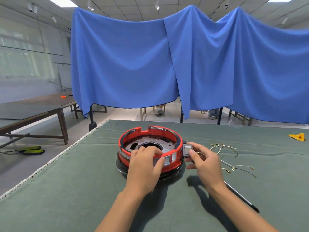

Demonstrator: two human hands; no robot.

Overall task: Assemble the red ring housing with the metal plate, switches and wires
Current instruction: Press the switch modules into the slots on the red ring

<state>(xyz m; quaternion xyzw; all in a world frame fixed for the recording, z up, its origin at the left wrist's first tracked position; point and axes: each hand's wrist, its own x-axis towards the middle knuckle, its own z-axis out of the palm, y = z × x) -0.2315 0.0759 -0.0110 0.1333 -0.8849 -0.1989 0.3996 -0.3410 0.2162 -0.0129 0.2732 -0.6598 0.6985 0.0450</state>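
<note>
Two bare forearms are extended from the near edge of the bench, which is covered by a grey-green cloth. At the near side of the red ring housing, the left hand is laid over the rim, its fingers curled down inside the ring and its thumb pressed against a grey rocker switch seated in the outer wall. Just beside the housing's right side, a second grey switch is pinched between the thumb and fingers of the right hand, close to the wall; whether it touches the wall cannot be told. The housing is placed near the middle of the bench, upright on a black base ring, with a notch cut in its far rim. Inside it a dull metal plate is seen, pierced by a large round central hole and an oval opening to the left. Pale wires with small terminals are spread on the cloth to the right, and a black-tipped pen-like tool is laid toward the near right corner.
</note>
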